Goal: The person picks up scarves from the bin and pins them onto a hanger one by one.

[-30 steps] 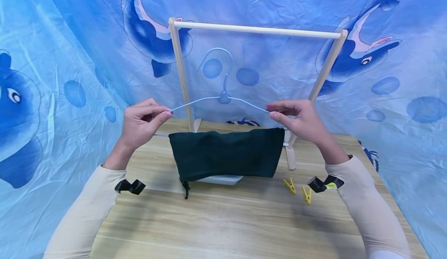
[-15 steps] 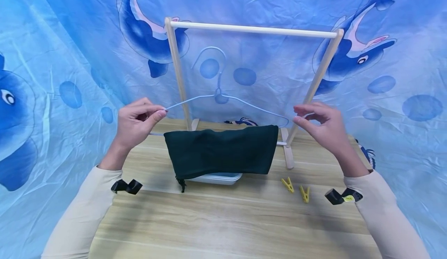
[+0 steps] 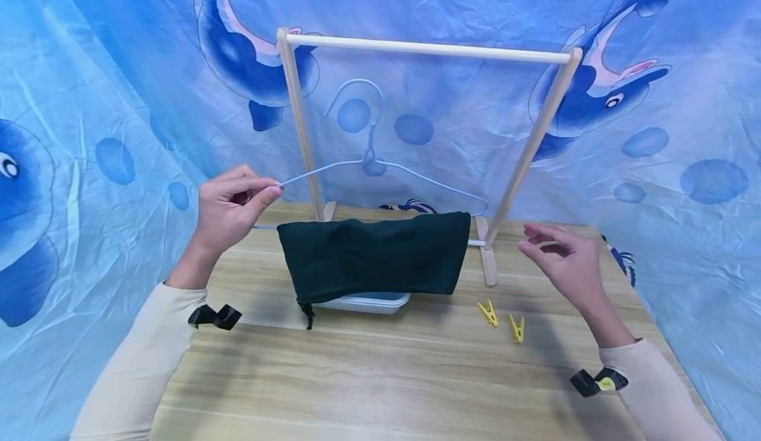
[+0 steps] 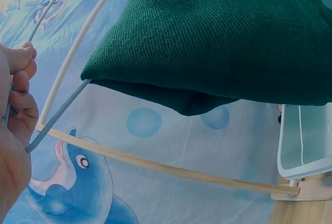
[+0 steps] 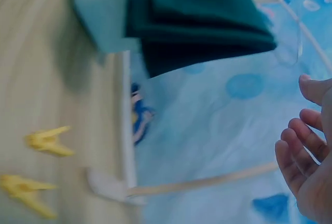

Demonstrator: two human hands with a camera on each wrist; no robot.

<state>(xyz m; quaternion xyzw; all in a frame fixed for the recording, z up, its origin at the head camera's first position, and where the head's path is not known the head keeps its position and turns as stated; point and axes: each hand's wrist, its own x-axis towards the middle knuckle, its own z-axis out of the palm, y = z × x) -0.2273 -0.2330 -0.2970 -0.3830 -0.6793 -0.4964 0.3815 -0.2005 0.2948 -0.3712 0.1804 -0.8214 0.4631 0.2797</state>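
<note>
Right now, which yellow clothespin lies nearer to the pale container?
The left clothespin in the head view; the right clothespin sits lower in the picture, farther from the container.

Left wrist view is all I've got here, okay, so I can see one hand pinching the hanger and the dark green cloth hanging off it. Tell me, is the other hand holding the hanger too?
Observer: No. The head view shows the right hand apart from the hanger.
Operator: Got it. Anything small lying around on that side?
Observer: Yes, two yellow clips lie on the table, in front of the right foot of the rack.
Operator: And is the hanger hooked up on the rack?
Observer: No. In the head view its hook shows below the top rail, not over it.
</note>
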